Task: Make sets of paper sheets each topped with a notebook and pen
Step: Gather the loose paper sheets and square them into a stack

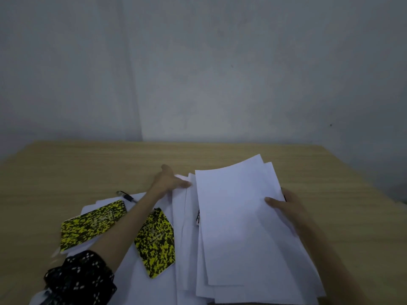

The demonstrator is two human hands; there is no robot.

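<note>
Here the right hand (284,205) grips a stack of white sheets (242,221) at its right edge, thumb pressed on the top sheet, fingers hidden underneath, the far end of the stack lifted a little off the table (88,164). The left hand (170,180) reaches out flat and spread over the looser paper (185,208) beside that stack, fingertips touching the far corners of those sheets; it clasps nothing, just rests on the paper. Under the left forearm, a black-and-yellow speckled notebook (157,241) lies tilted on the spread sheets, and a second notebook (92,224) of the same pattern lies further left, also on paper. A pen (126,196) lies just beyond that second notebook, near the forearm, partly on the sheets. A sliver of something printed (197,216) peeks out from under the held stack; what it is cannot be told. A dark patterned sleeve (81,276) covers the left upper arm.
</note>
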